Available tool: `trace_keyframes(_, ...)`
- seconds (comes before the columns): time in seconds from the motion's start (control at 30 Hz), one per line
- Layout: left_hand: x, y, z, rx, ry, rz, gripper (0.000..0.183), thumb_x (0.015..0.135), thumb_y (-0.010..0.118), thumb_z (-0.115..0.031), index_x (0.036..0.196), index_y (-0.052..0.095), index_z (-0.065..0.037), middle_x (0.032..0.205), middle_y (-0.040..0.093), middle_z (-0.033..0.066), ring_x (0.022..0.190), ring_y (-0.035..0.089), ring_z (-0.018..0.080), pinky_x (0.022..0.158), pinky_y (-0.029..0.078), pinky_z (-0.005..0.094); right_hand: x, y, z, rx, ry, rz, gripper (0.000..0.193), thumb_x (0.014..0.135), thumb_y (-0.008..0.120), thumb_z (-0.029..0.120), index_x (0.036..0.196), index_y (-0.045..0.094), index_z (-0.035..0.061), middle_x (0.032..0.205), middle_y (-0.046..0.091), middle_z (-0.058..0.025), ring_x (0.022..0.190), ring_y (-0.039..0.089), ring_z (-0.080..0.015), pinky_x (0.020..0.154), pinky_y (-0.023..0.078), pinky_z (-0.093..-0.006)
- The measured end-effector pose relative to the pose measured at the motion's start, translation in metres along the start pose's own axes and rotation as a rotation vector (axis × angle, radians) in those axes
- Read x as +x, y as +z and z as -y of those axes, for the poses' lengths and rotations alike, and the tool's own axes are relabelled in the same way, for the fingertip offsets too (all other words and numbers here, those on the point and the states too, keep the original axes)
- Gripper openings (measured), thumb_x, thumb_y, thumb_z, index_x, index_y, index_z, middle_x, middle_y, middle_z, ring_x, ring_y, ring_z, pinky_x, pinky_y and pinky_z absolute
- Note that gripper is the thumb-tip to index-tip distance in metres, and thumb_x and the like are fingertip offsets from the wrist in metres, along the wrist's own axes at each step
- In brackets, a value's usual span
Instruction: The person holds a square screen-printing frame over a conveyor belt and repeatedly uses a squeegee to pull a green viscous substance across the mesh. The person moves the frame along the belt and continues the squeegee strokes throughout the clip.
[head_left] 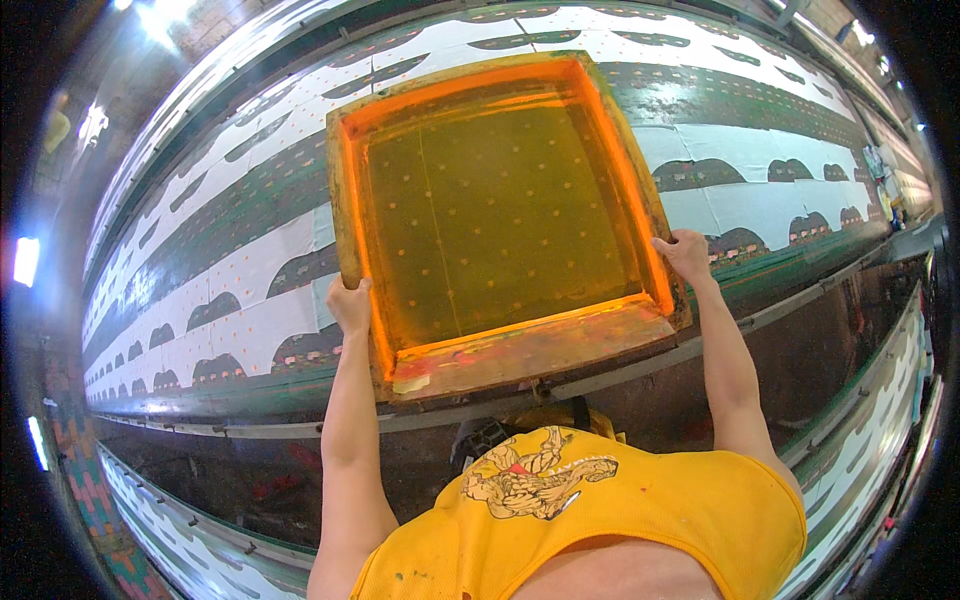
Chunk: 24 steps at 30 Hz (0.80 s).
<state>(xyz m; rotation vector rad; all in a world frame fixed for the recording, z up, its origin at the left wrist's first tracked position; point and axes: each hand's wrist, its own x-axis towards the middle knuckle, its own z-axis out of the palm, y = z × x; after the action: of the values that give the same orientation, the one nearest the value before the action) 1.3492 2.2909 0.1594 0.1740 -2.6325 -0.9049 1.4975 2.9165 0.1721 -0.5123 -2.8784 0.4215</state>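
A large screen-printing frame (530,374) spans the middle of the view, with orange-stained inner walls and a yellow-green mesh (500,210) marked by scattered small pale dots. My left hand (350,303) is closed around its left side, near the lower corner. On the opposite side, my right hand (686,255) grips the right edge with the thumb over the top. Beneath and around the frame, pale fabric pieces (735,205) with curved cut-outs lie on the long printing table (750,282). Whether the frame rests on the table or is slightly raised, I cannot tell.
A metal rail (240,431) runs along the table's near edge, close to my body. Behind me, another long table (865,455) carries similar pale pieces. Patterned flooring (85,455) shows at the lower left, and bright lamps (27,262) shine at the far left.
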Motion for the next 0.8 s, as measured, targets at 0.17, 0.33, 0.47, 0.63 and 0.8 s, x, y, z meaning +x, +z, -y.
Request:
trace_keyframes(0.17, 0.001, 0.013, 0.010, 0.036, -0.028, 0.018, 0.034, 0.074, 0.081, -0.023, 0.099, 0.074, -0.001, 0.092, 0.074, 0.0204, 0.086, 0.071, 0.0368, 0.078, 0.054, 0.0451, 0.000, 0.013, -0.009, 0.011, -0.098, -0.063, 0.066, 0.080, 0.076, 0.054, 0.059, 0.051, -0.0032, 0.057, 0.053, -0.0231, 0.054, 0.054, -0.0375, 0.056, 0.042, -0.0493)
trace_keyframes(0.33, 0.003, 0.019, 0.021, 0.073, -0.089, 0.080, 0.036, 0.073, 0.082, -0.026, 0.098, 0.074, -0.001, 0.090, 0.074, 0.0198, 0.087, 0.071, 0.0372, 0.079, 0.054, 0.0450, -0.001, 0.004, 0.003, 0.009, -0.018, 0.130, 0.058, 0.084, 0.075, 0.051, 0.069, 0.059, -0.0026, 0.072, 0.062, -0.0249, 0.073, 0.062, -0.0413, 0.067, 0.048, -0.0497)
trace_keyframes(0.47, -0.004, 0.013, 0.001, 0.059, -0.125, 0.068, 0.029, 0.077, 0.080, -0.018, 0.097, 0.071, 0.001, 0.095, 0.071, 0.0217, 0.091, 0.069, 0.0398, 0.082, 0.052, 0.0475, -0.017, -0.023, 0.042, -0.008, 0.020, 0.135, 0.054, 0.081, 0.079, 0.046, 0.102, 0.065, -0.0014, 0.106, 0.066, -0.0250, 0.103, 0.062, -0.0415, 0.089, 0.051, -0.0496)
trace_keyframes(0.63, -0.004, 0.018, 0.017, 0.037, -0.106, 0.083, 0.036, 0.078, 0.082, -0.025, 0.100, 0.070, 0.001, 0.098, 0.070, 0.0220, 0.093, 0.068, 0.0405, 0.083, 0.052, 0.0487, -0.100, -0.048, 0.197, 0.310, -0.723, 0.253, 0.053, 0.077, 0.082, 0.031, 0.117, 0.063, 0.0014, 0.115, 0.065, -0.0178, 0.113, 0.061, -0.0380, 0.097, 0.051, -0.0467)
trace_keyframes(0.8, 0.000, 0.019, 0.015, 0.051, -0.048, 0.078, 0.045, 0.075, 0.086, -0.034, 0.096, 0.071, 0.002, 0.098, 0.072, 0.0238, 0.091, 0.069, 0.0412, 0.080, 0.053, 0.0486, -0.147, -0.013, 0.229, 0.081, -0.879, 0.435, 0.034, 0.074, 0.072, 0.013, 0.106, 0.064, 0.0040, 0.099, 0.066, -0.0151, 0.102, 0.065, -0.0356, 0.089, 0.054, -0.0460)
